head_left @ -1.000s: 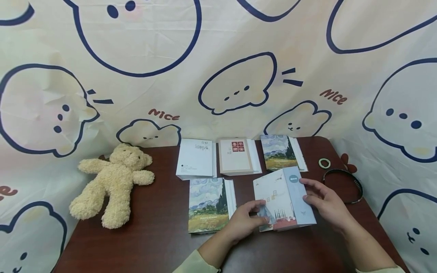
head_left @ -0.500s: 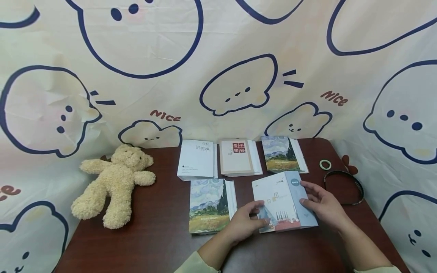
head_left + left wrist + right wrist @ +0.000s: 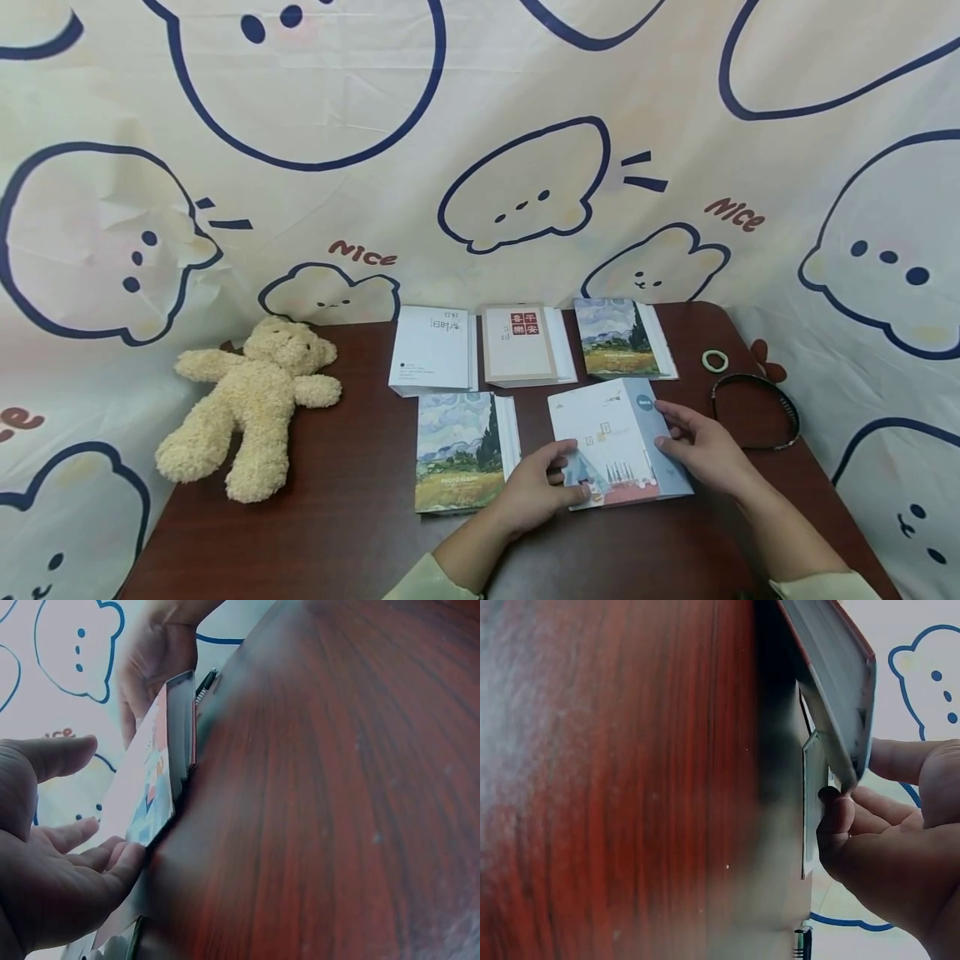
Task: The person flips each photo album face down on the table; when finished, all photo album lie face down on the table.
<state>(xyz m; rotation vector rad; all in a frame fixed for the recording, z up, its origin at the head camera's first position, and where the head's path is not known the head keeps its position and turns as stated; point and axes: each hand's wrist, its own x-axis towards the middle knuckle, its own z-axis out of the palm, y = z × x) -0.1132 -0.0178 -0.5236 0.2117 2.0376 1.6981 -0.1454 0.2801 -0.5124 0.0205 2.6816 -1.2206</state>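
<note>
A photo album (image 3: 611, 442) with a pale illustrated cover and light-blue spine tilts over the table, its spine side raised. My right hand (image 3: 701, 446) pinches it at the spine, thumb on the outer face and fingers curled beneath, as the right wrist view shows of the hand (image 3: 892, 832). At the opposite edge, my left hand (image 3: 536, 487) touches the album with its fingertips. In the left wrist view, this hand's thumb (image 3: 64, 756) stands apart from the cover. Just left of the album lies a landscape-painting album (image 3: 459, 454), close to my left hand.
Along the back of the dark wooden table (image 3: 337, 533) lie a white album (image 3: 431, 350), a beige album (image 3: 517, 346) with red characters, and another landscape-painting album (image 3: 615, 337). A plush bear (image 3: 258, 400) lies left. A green ring (image 3: 715, 360) and black headband (image 3: 793, 417) lie right.
The pale album has shifted slightly left and toward me, and its blue spine shows narrower. My right hand has moved a little left with it; the left hand stays nearly in place.
</note>
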